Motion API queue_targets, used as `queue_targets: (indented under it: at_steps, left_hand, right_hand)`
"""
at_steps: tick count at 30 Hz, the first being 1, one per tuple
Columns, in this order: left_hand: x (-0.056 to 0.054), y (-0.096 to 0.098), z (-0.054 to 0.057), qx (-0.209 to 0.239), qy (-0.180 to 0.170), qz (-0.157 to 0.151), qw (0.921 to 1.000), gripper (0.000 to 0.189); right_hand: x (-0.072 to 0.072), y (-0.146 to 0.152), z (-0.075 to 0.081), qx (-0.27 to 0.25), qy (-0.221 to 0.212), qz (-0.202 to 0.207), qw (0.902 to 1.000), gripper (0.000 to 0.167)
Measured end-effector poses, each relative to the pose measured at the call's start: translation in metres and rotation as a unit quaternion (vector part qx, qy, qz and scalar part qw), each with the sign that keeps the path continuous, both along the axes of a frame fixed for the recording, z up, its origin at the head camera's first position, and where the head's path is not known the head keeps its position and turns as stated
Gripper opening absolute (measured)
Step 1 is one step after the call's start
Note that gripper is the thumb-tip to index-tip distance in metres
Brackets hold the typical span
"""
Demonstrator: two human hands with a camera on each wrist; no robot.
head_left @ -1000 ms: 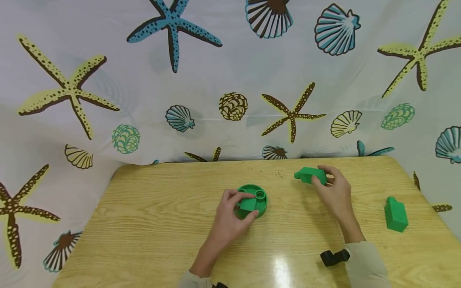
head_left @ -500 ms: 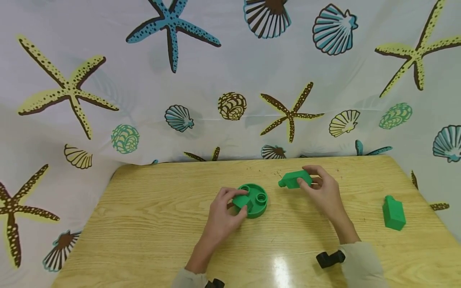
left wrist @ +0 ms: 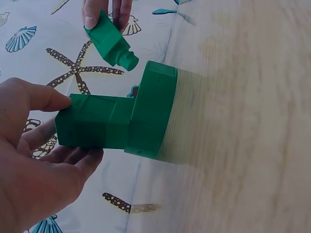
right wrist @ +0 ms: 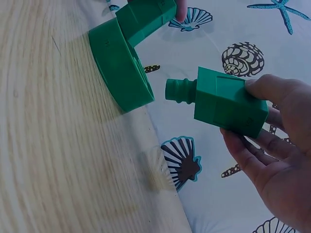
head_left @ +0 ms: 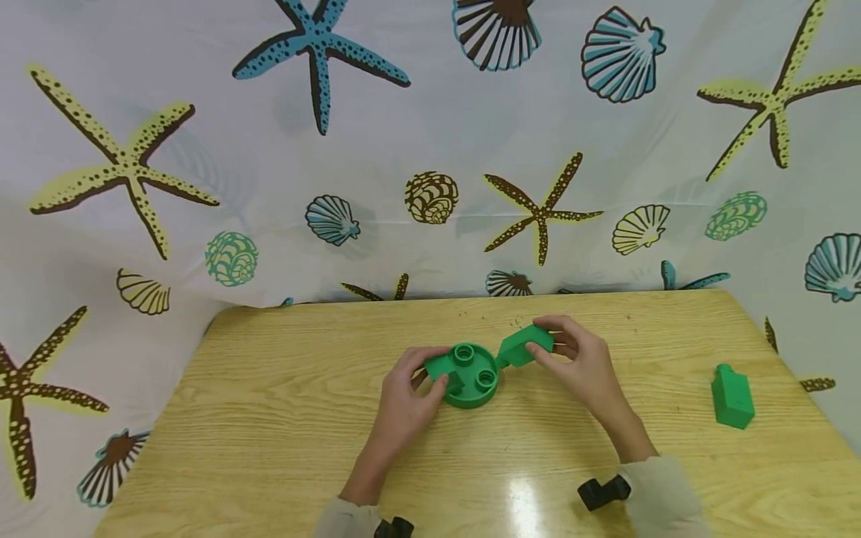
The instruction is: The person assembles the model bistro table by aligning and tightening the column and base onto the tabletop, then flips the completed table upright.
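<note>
Only in head view: dish sockets (head_left: 486,380)

A screened-off work spot (room type unclear): wood-grain table (head_left: 269,433), seashell-print cloth (head_left: 377,164) behind.

The base (head_left: 473,402) sat on the surface (head_left: 289,418), between the left grip (head_left: 405,394) and the right grip (head_left: 584,368). On the base's left part stood the first block (head_left: 440,366), inside the left grip. Just right of the base, apart from it, was the second block (head_left: 526,345), in the right grip. The third block (head_left: 733,400) lay well to the right. Behind the surface hung the cloth (head_left: 377,149).
</note>
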State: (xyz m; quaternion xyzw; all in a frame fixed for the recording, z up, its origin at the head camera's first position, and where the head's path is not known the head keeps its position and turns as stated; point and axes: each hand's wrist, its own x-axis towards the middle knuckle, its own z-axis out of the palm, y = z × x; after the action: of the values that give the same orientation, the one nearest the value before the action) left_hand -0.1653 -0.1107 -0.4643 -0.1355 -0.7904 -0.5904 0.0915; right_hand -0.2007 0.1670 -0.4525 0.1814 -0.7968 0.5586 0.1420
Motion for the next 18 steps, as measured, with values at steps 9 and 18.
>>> queue_targets:
  at_steps: [9,18]
  left_hand:
    - [-0.001,-0.002,0.0,0.021,-0.012,0.003,0.9997,0.038]
    - [-0.001,-0.004,-0.002,0.041,-0.01,-0.002,0.9991,0.035]
  right_hand:
    - [0.006,-0.016,0.003,-0.009,0.031,0.022,0.9992,0.036]
    - [0.017,-0.03,0.008,0.01,0.042,0.044,0.9981,0.037]
